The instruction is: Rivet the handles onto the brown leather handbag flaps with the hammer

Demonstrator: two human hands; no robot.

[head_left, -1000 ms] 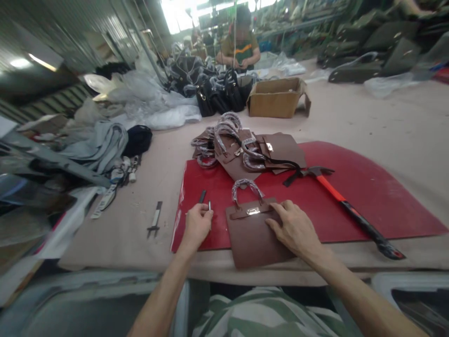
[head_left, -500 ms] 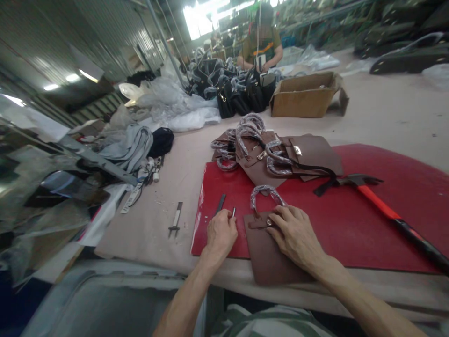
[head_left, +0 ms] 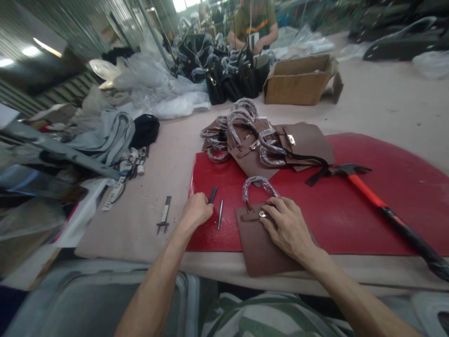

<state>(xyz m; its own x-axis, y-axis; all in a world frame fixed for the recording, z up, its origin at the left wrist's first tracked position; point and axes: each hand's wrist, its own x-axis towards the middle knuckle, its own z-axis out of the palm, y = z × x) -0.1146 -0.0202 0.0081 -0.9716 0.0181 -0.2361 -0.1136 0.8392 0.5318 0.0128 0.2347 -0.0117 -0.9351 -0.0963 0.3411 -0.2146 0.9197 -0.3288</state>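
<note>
A brown bag panel (head_left: 261, 250) lies at the near edge of the red mat (head_left: 351, 215), its plastic-wrapped handle (head_left: 257, 184) pointing away from me. My right hand (head_left: 289, 227) rests on the panel's top, thumb and forefinger pinched on the small metal clasp (head_left: 262, 214). My left hand (head_left: 197, 210) is curled on the mat to the left, its fingertips closed on the near end of a short dark tool (head_left: 212, 194). A thin metal pin (head_left: 220, 214) lies loose on the mat between my hands.
A pile of brown bag panels (head_left: 277, 142) with wrapped handles sits further back on the mat. A red-handled hammer (head_left: 382, 210) lies to the right, small snips (head_left: 164, 216) to the left. A cardboard box (head_left: 298, 82), black bags (head_left: 224, 79) and a seated co-worker (head_left: 254, 23) are beyond.
My left hand has laid the thin metal pin on the mat and moved left onto the dark tool. My right hand has slid up from the panel's face to the clasp.
</note>
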